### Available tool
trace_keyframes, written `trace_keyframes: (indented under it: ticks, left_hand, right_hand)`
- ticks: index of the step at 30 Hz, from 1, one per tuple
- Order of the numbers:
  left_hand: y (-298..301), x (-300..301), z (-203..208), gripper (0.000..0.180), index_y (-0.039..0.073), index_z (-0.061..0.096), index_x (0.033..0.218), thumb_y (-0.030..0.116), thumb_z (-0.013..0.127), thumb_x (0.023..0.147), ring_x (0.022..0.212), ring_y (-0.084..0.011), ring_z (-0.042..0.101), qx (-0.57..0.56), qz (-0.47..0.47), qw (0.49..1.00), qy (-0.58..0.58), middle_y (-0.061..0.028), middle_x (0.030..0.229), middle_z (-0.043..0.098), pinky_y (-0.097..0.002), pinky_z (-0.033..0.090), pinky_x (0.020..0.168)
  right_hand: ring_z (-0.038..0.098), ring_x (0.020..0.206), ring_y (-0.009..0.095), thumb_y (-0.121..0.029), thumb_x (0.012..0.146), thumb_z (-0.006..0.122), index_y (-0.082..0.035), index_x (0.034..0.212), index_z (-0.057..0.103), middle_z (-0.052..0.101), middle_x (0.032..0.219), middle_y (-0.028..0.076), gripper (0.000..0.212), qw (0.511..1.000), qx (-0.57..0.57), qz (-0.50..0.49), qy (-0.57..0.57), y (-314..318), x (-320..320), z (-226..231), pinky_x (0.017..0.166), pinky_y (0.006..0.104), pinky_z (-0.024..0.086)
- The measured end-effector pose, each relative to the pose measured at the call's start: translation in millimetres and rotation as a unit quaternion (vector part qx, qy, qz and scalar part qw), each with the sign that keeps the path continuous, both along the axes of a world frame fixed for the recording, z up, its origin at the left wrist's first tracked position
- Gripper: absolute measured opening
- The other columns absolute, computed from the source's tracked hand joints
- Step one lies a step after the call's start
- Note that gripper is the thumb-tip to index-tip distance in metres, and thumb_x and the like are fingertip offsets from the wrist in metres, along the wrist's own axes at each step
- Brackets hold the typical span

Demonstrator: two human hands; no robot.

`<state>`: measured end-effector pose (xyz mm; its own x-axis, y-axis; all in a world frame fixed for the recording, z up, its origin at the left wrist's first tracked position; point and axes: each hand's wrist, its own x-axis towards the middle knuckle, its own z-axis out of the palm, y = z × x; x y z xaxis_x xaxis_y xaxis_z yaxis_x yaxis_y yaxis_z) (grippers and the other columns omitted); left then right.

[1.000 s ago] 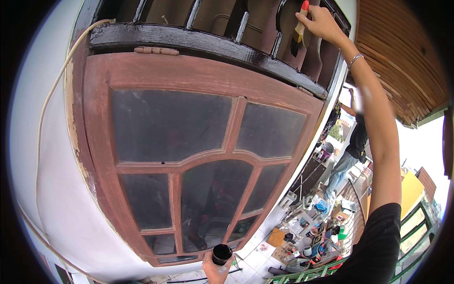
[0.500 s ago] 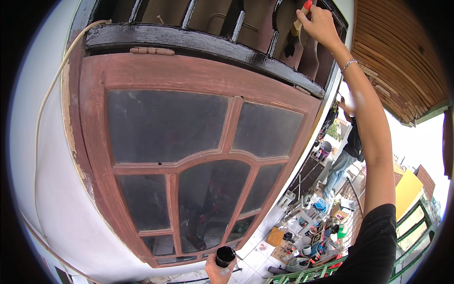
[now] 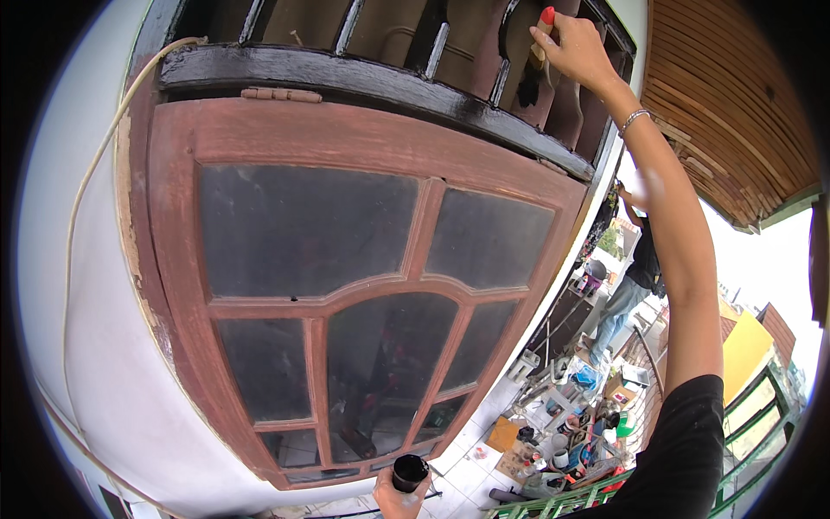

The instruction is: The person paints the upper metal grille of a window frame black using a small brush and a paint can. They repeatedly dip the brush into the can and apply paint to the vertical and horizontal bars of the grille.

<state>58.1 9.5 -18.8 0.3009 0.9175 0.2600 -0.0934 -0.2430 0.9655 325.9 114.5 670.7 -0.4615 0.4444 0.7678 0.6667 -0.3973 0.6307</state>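
Note:
My right hand (image 3: 575, 50) is raised at the upper right, closed around a paintbrush (image 3: 538, 59) with a red-tipped handle. Its dark bristles point down against a slat (image 3: 538, 97) of the wooden grille above the door. Part of that slat is black, the rest reddish-brown. Black paint coats the grille's lower rail (image 3: 363, 73) and several of its other slats. Low in the middle, my left hand (image 3: 399, 500) grips a small cup (image 3: 410, 471) that looks black inside, probably with paint. Between the hands stands the reddish-brown wooden door (image 3: 346, 304) with dark glass panes.
A white wall (image 3: 95, 346) with a hanging cable (image 3: 73, 225) flanks the door on the left. Tools and containers (image 3: 562, 441) clutter the tiled floor at the lower right, beside a green metal railing (image 3: 571, 500). Another person (image 3: 635, 277) stands beyond, partly hidden by my arm.
My right hand and the paintbrush have shifted slightly left and down along the slat. The cup in my left hand has hardly moved.

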Motion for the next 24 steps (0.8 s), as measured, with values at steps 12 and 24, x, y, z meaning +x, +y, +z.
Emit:
trace_keyframes:
  ticks: [12, 24]
  left_hand:
    - [-6.5, 1.7, -9.5, 0.053, 0.003, 0.068, 0.111, 0.026, 0.094, 0.071, 0.084, -0.0315, 0.072, -0.017, 0.017, 1.0, 0.004, -0.0169, 0.094, 0.075, -0.0407, 0.056, 0.078]
    - [-5.0, 1.2, -4.4, 0.052, 0.002, 0.069, 0.111, 0.026, 0.094, 0.072, 0.085, -0.0325, 0.073, -0.015, -0.001, 1.0, 0.008, -0.0181, 0.095, 0.075, -0.0407, 0.056, 0.077]
  right_hand:
    - [0.069, 0.087, 0.034, -0.005, 0.093, 0.069, 0.003, 0.096, 0.071, 0.073, 0.093, 0.017, 0.009, 0.953, -0.304, 0.009, -0.005, -33.4, -27.8, -0.7, 0.085, 0.0407, 0.055]
    - [0.066, 0.07, 0.028, -0.028, 0.095, 0.075, 0.002, 0.096, 0.071, 0.071, 0.081, 0.016, 0.031, 0.963, -0.249, 0.032, 0.1, -36.9, -31.7, -9.4, 0.072, 0.0354, 0.054]
